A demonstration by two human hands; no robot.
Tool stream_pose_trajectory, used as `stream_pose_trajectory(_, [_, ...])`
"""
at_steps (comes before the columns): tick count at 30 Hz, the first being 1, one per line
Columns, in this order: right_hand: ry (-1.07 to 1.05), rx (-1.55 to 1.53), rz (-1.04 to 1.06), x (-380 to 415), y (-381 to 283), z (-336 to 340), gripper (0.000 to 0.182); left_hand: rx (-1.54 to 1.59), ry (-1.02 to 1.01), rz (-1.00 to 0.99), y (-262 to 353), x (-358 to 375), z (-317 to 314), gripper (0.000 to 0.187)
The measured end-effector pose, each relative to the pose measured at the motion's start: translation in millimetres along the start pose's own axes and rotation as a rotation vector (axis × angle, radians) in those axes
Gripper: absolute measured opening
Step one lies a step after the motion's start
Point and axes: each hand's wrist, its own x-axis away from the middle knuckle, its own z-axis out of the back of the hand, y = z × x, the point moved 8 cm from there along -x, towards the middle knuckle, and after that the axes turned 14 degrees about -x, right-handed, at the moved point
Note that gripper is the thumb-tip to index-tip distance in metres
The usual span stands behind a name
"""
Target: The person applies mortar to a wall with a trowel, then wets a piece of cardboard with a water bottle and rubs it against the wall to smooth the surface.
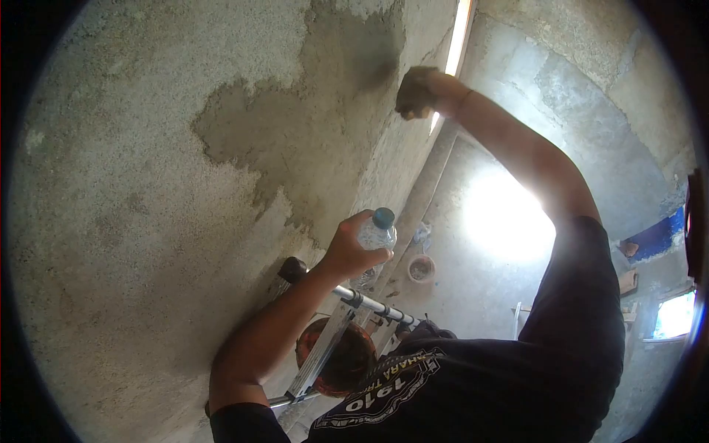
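Clear plastic water bottle with blue cap (377, 230), probably light, smooth and easily dented, sits gripped around its upper body by the left hand (353, 247) fingers, while the right hand (416, 93), above them, is closed on a mortar-caked pad against the grey plastered wall (148, 184).

Clear plastic bottle (377, 232), blue-capped, upright beside rough wall (148, 184)
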Motion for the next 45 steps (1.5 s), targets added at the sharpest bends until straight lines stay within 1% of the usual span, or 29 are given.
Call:
stream_pose_trajectory(1, [0.105,0.003,-0.038,5.6,10.4,-0.2,0.029,0.008,-0.011,0.015,1.0,0.3,0.0,0.044])
stream_pose_trajectory(2, [0.079,0.009,-0.129,6.4,12.0,-9.1,0.029,0.017,-0.024,0.031,0.7,0.9,-1.0,0.044])
stream_pose_trajectory(3, [0.035,0.071,-0.137,0.7,8.2,-17.4,0.028,0.017,-0.027,0.033,0.5,1.3,-2.0,0.044])
stream_pose_trajectory(6, [-0.1,0.261,-0.014,-7.5,-46.2,-46.7,0.028,-0.016,-0.027,0.023,0.2,1.5,-0.8,0.045])
stream_pose_trajectory(8, [-0.256,0.306,0.097,16.3,-106.6,-86.4,0.028,0.016,0.041,-0.005,2.8,-1.3,0.0,0.04])
stream_pose_trajectory(10, [-0.446,0.191,0.181,65.0,-158.2,-129.4,0.029,0.002,0.044,-0.005,1.5,-1.8,-1.9,0.04])
stream_pose_trajectory(12, [-0.518,0.018,0.268,107.8,-187.9,-152.9,0.031,-0.015,0.049,-0.004,0.4,-1.1,-3.7,0.04])
stream_pose_trajectory(13, [-0.493,-0.013,0.295,108.1,-188.1,-144.3,0.032,-0.011,0.039,0.001,-0.3,-1.3,-3.3,0.042])
stream_pose_trajectory(16, [-0.397,0.073,0.244,60.1,-128.1,-72.5,0.033,-0.019,0.009,0.004,-5.0,0.4,-4.8,0.045])
stream_pose_trajectory(17, [-0.523,0.166,0.102,39.6,-90.6,-66.0,0.033,-0.028,-0.012,0.003,-5.7,0.0,-6.1,0.046])
stream_pose_trajectory(19, [-0.199,-0.044,-0.019,38.0,-42.1,-56.6,0.03,-0.05,0.003,0.002,-4.1,1.1,-4.4,0.047])
stream_pose_trajectory(20, [-0.201,-0.044,-0.018,34.3,-45.0,-64.8,0.03,-0.073,0.006,0.002,-3.5,1.0,-4.3,0.047])
stream_pose_trajectory(21, [-0.239,0.221,0.087,29.6,-56.9,-74.2,0.029,-0.073,0.005,0.008,-3.1,2.2,-5.7,0.047])
stream_pose_trajectory(22, [-0.339,0.503,0.133,43.4,-75.2,-92.4,0.029,-0.083,0.043,0.005,-2.1,2.3,-2.8,0.046])
stream_pose_trajectory(24, [-0.517,1.061,0.322,74.7,-111.7,-128.2,0.031,-0.088,0.078,0.013,-2.8,1.4,3.5,0.045])
stream_pose_trajectory(25, [-0.643,0.717,0.245,92.3,-129.1,-138.3,0.027,-0.082,0.064,-0.018,-0.2,0.4,4.2,0.047])
stream_pose_trajectory(27, [-0.822,0.028,0.083,121.1,-159.6,-156.9,0.032,-0.054,0.06,-0.043,0.4,-1.1,1.8,0.049])
stream_pose_trajectory(29, [-0.439,-0.167,0.412,179.3,-164.3,-153.8,0.03,-0.081,0.033,0.052,-10.7,-1.5,1.3,0.051])
stream_pose_trajectory(30, [-0.583,0.006,0.377,175.8,-162.2,-130.3,0.028,-0.064,0.045,0.072,-14.1,-1.8,4.5,0.051])
stream_pose_trajectory(31, [-0.722,0.171,0.331,171.4,-147.3,-97.4,0.031,-0.053,0.054,0.157,-22.0,0.2,7.7,0.052])
stream_pose_trajectory(33, [-0.204,-0.08,0.364,198.2,-93.8,-32.0,0.028,-0.03,0.053,0.291,-31.9,1.2,3.6,0.054])
stream_pose_trajectory(35, [-0.069,-0.026,0.248,223.8,-22.1,7.3,0.023,-0.014,0.074,0.241,-37.4,-4.6,2.7,0.059])
stream_pose_trajectory(36, [-0.028,-0.062,0.164,245.6,13.8,8.2,0.022,-0.131,0.148,0.225,-46.3,-4.5,3.5,0.063])
stream_pose_trajectory(37, [0.001,-0.102,0.076,265.4,49.8,9.0,0.022,-0.247,0.223,0.219,-50.3,-2.5,6.8,0.067])
stream_pose_trajectory(38, [0.016,-0.139,-0.012,282.1,85.5,8.5,0.022,-0.222,0.162,0.255,-54.0,-2.7,3.1,0.076])
stream_pose_trajectory(39, [0.044,-0.201,-0.069,290.0,121.0,16.9,0.024,-0.211,0.161,0.274,-45.7,-0.6,8.2,0.076])
stream_pose_trajectory(41, [0.081,-0.288,-0.213,310.0,175.9,24.8,0.029,-0.052,-0.073,0.366,-34.2,2.0,0.3,0.083])
stream_pose_trajectory(43, [0.097,-0.335,-0.393,337.4,214.0,23.4,0.043,-0.158,-0.052,0.293,-51.8,-2.1,-9.5,0.084])
stream_pose_trajectory(45, [-0.008,0.053,-0.48,355.5,228.1,-16.8,0.032,-0.172,-0.095,0.262,-60.0,-1.8,-21.1,0.077])
